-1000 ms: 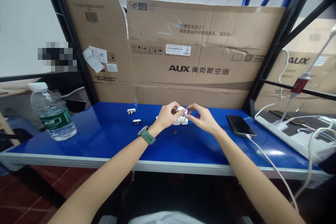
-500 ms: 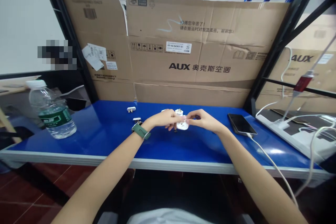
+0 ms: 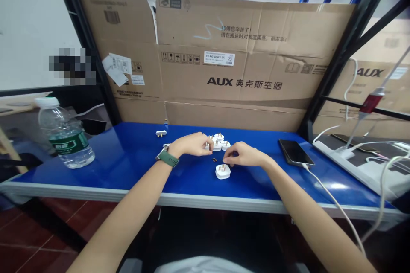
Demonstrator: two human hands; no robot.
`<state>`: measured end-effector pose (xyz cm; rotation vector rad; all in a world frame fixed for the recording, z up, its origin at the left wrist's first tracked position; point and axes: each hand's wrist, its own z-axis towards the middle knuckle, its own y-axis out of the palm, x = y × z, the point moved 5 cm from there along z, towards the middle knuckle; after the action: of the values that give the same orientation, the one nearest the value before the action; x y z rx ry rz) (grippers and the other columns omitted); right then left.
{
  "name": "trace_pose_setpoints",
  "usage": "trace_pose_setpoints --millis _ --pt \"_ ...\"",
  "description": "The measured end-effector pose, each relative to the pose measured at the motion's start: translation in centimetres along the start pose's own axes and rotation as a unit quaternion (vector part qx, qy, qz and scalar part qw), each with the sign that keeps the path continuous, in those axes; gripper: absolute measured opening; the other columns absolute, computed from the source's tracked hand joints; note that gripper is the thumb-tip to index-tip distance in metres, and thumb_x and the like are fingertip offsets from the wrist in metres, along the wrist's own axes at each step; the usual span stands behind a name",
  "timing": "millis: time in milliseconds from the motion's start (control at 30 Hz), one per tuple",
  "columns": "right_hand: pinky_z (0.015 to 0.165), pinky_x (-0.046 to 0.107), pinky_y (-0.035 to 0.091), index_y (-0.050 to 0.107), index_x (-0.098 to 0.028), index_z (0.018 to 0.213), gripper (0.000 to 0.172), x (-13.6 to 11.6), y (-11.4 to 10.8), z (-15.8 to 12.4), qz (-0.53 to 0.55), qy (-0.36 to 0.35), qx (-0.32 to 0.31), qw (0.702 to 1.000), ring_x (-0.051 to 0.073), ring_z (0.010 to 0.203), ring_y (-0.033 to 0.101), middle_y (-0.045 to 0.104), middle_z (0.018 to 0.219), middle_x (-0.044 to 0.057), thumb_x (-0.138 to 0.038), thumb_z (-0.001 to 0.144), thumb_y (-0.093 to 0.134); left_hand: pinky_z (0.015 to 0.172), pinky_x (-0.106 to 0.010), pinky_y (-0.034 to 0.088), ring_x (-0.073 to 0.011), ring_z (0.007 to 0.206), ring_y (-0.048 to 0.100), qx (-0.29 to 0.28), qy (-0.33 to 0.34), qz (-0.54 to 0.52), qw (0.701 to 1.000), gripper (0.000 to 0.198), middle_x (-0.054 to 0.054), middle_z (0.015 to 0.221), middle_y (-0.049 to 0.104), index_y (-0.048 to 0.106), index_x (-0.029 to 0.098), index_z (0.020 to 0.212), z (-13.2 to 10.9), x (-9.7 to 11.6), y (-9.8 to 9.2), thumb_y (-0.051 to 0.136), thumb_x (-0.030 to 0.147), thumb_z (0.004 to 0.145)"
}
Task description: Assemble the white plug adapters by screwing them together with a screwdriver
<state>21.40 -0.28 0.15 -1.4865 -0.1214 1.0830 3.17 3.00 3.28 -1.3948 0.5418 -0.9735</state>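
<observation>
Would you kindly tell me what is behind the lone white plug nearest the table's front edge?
Small dark pieces lie behind the plug, then a cluster of white plugs. The left hand covers part of the cluster's left side; what it hides cannot be seen.

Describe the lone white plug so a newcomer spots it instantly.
Start at the blue table's grey front edge and look up to the middle, just in front of the right hand. The white plug lies there, pins up. Unlike the clustered plugs farther back, it sits by itself, closest to that edge.
</observation>
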Motion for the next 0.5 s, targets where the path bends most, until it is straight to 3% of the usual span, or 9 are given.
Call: trace_pose_setpoints --millis 100,133,267,400,500 --pt "0.077 0.030 0.048 0.080 -0.022 0.098 0.015 0.3 -0.3 0.7 -0.055 -0.025 0.094 0.994 0.020 0.081 0.068 0.077 0.089 0.004 -0.027 0.091 0.068 0.060 -0.025 0.036 -0.0146 0.061 0.057 -0.033 0.016 -0.022 0.999 0.016 0.002 0.070 0.067 0.079 0.026 0.093 -0.1 0.3 0.3 0.067 0.033 0.084" --pt "0.080 0.031 0.048 0.079 -0.023 0.103 0.017 0.3 -0.1 1.0 -0.072 -0.040 0.099 0.992 0.021 0.086 0.069 0.077 0.095 0.005 -0.024 0.091 0.068 0.061 -0.024 0.037 -0.0148 0.065 0.059 -0.054 0.019 -0.037 0.998 0.016 0.002 0.074 0.069 0.079 0.026 0.094 -0.1 0.3 0.5 0.068 0.032 0.083" --pt "0.087 0.030 0.048 0.078 -0.028 0.116 0.028 0.4 1.6 2.0 -0.108 -0.075 0.056 0.990 0.021 0.101 0.067 0.073 0.112 0.007 -0.016 0.096 0.062 0.062 -0.023 0.040 -0.0150 0.072 0.063 -0.109 -0.018 -0.064 0.992 0.013 0.001 0.084 0.074 0.078 0.024 0.089 -0.4 -1.3 1.0 0.069 0.030 0.080" --pt "0.088 0.028 0.048 0.079 -0.030 0.113 0.028 0.2 2.6 2.5 -0.135 -0.066 0.029 0.988 0.020 0.103 0.067 0.073 0.110 0.004 -0.016 0.097 0.061 0.059 -0.025 0.037 -0.0148 0.066 0.060 -0.100 -0.086 -0.012 0.991 0.017 0.001 0.077 0.071 0.078 0.023 0.091 -0.8 -3.1 0.6 0.071 0.034 0.079" --pt "0.087 0.028 0.047 0.079 -0.029 0.110 0.025 0.1 2.8 2.6 -0.144 -0.059 0.032 0.987 0.020 0.104 0.067 0.073 0.109 0.003 -0.016 0.095 0.064 0.058 -0.025 0.035 -0.0146 0.064 0.057 -0.094 -0.108 -0.007 0.990 0.022 0.001 0.074 0.069 0.077 0.022 0.090 -0.9 -3.1 0.4 0.071 0.040 0.080"
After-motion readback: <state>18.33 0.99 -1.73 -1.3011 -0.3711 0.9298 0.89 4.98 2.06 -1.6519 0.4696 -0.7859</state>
